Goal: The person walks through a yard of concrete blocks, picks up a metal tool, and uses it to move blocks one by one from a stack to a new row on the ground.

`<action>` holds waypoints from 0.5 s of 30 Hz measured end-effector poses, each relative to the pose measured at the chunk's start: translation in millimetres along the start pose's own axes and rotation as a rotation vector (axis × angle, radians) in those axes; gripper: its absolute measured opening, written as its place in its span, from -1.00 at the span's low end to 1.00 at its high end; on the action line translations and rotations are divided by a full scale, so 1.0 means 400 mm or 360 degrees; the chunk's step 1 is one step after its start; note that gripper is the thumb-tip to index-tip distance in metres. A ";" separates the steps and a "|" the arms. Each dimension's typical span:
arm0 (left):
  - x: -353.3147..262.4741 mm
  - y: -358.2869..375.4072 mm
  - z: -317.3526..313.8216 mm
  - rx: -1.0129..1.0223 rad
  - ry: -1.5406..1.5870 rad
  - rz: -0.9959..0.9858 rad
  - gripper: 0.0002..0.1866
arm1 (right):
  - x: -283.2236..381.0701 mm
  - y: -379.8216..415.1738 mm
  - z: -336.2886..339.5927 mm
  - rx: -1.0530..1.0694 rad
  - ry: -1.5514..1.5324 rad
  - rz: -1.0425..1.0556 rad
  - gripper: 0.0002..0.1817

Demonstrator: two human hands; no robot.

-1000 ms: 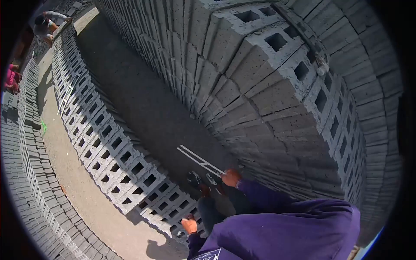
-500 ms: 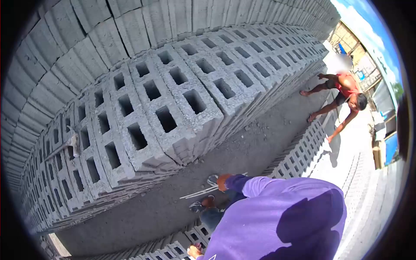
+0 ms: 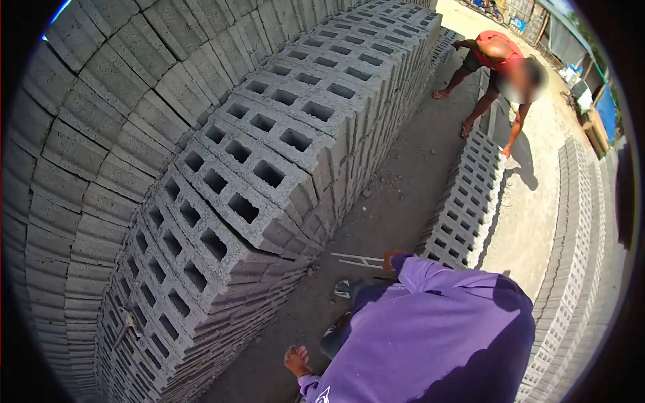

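My right hand (image 3: pixel 392 259), at the end of the purple sleeve, is closed around the end of a tool of two pale parallel rods (image 3: pixel 355 259). The rods reach left over the grey ground. My left hand (image 3: pixel 296 361) is low in the view, its fingers loosely bent and apart, holding nothing. It hangs beside the lower side of a large stack of hollow concrete blocks (image 3: pixel 269 173), not touching it. My purple shirt (image 3: pixel 437 329) fills the bottom, and my shoes show partly beside it.
A hammer-like tool (image 3: pixel 127 321) lies on the stack. Behind it rises a wall of blocks (image 3: pixel 87 174). A co-worker in a red top (image 3: pixel 497 50) bends over a low block row (image 3: pixel 467 195), one hand at its edge. More block rows (image 3: pixel 571 221) stand on the right.
The view has swung, so the stack appears steeper and the co-worker higher. My left hand has come further into view. The rods now slant differently beneath my right hand.
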State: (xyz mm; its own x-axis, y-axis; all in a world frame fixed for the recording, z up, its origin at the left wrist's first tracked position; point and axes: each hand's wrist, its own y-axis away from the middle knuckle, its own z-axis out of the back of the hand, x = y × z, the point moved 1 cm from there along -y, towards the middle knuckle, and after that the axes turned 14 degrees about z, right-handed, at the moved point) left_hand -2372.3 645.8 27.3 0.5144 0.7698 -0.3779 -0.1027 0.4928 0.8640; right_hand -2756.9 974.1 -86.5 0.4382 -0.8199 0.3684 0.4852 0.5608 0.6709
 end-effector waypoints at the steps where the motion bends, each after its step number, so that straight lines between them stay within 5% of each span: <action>1: 0.001 0.010 -0.013 0.0039 -0.0010 -0.0044 -0.60 | -0.005 0.005 0.013 0.0046 -0.0001 -0.0013 -0.58; 7: 0.168 0.009 0.002 -0.0007 0.0029 0.0328 -0.61 | 0.065 -0.024 0.064 0.0088 0.0046 -0.0102 -0.58; 12: 0.409 0.053 0.088 -0.0119 0.0455 0.0611 -0.70 | 0.160 -0.089 0.101 0.0409 0.0322 0.0153 -0.49; 15: 0.519 0.107 0.101 -0.0355 0.0522 0.0485 -0.73 | 0.218 -0.103 0.090 0.0533 0.0506 0.0508 -0.60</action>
State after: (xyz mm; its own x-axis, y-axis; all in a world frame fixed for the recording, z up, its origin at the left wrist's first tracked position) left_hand -2235.3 810.4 -0.7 0.1415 0.9616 -0.2350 -0.4049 0.2729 0.8727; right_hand -2765.8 875.3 -58.7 0.7557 -0.5114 0.4091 0.0470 0.6655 0.7449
